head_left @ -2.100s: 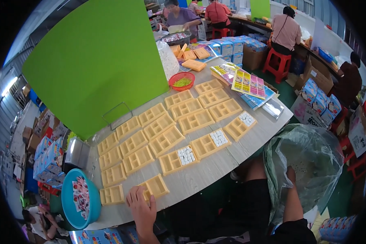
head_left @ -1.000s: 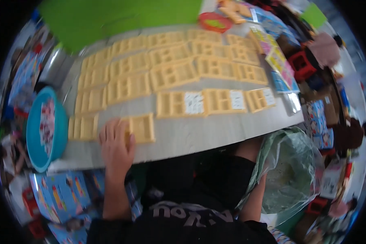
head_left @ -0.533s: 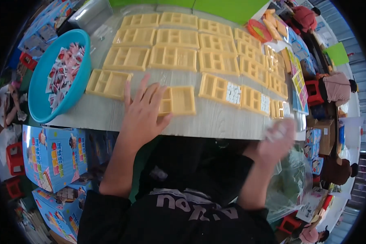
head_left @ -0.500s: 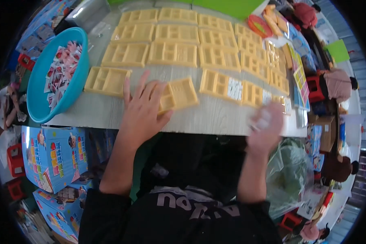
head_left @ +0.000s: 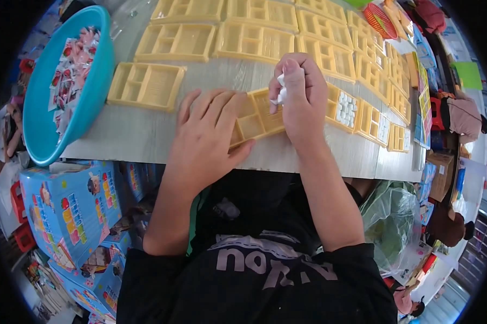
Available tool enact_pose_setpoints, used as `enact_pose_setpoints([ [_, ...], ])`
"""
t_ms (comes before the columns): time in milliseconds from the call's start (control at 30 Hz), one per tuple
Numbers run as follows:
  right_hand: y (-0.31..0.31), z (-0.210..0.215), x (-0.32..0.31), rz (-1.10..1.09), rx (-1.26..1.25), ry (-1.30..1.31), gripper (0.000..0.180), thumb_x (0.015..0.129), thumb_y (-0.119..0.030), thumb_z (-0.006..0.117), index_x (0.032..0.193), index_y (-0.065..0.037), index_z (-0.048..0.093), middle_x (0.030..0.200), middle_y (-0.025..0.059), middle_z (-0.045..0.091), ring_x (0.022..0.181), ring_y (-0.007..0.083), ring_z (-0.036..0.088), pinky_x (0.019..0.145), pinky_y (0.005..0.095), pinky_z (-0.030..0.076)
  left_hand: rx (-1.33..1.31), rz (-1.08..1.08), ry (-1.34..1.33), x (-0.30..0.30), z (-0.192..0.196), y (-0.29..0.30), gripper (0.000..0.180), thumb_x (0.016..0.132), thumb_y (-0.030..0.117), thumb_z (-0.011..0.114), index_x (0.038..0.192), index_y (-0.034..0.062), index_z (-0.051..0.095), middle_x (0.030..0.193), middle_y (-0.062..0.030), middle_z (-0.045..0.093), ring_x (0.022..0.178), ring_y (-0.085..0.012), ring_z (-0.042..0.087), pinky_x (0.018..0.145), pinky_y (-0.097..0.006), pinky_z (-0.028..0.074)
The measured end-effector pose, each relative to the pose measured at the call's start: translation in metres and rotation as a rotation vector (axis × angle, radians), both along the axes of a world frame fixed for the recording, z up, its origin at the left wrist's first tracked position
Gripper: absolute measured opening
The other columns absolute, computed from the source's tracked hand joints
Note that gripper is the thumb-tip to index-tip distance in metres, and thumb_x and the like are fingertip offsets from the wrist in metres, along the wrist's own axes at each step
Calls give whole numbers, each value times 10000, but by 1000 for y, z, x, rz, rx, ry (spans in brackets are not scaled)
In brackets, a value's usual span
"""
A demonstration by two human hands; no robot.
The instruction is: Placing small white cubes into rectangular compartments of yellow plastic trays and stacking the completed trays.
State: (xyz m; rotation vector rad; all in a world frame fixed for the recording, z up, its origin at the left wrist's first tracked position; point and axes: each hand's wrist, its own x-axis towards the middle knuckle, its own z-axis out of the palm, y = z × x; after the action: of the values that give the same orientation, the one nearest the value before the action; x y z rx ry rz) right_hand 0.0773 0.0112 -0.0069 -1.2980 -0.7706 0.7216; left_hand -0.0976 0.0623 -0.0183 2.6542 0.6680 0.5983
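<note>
Fingers of the right hand curl tight around white pellets, probably so none spill! Just below their tips lies the tray, slanted; the left hand clamps its left end between thumb and fingers, seemingly to steady it. Loaded trays line up just right of the pellet-holding fingers.

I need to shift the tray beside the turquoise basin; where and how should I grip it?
Probably pinch the near long wall of the yellow tray, coming from its near side: that straight raised wall is exposed, whereas the turquoise basin and left hand flank the tray's ends.
</note>
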Motion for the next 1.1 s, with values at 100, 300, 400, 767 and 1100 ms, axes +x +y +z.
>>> enact_pose_setpoints([
  [100,-3,1,3,-26,22,-14,251,1098,-241,472,972,-45,566,765,31,555,649,104,594,517,221,444,-8,1,2,3,1,0,715,755,293,808,1368,44,536,1341,-139,593,1279,-342,519,1160,-521,318],
  [300,-5,-1,9,-10,28,-124,277,1101,-227,441,950,-40,578,787,41,589,686,134,644,574,238,505,-7,-15,6,4,-3,2,717,751,303,811,1366,52,542,1335,-135,603,1257,-351,530,1133,-510,342],
  [400,-5,-2,9,-16,37,-114,283,1103,-230,437,945,-42,579,790,39,593,706,139,659,592,244,519,-10,-18,-9,5,-1,2,692,765,304,807,1356,54,548,1311,-123,608,1248,-326,536,1126,-496,353],
  [767,-8,-6,12,-20,44,-64,318,1097,-231,392,926,-33,572,764,55,595,679,193,688,633,297,567,-13,-26,-9,3,-3,1,713,765,323,814,1377,69,549,1345,-123,604,1235,-350,540,1085,-489,379],
  [1100,-8,-6,11,-3,70,4,278,1067,-206,438,895,-54,595,742,39,611,701,124,644,629,251,495,-23,-21,-16,5,0,1,635,775,283,810,1323,62,577,1295,-90,612,1214,-293,552,1085,-466,399],
])
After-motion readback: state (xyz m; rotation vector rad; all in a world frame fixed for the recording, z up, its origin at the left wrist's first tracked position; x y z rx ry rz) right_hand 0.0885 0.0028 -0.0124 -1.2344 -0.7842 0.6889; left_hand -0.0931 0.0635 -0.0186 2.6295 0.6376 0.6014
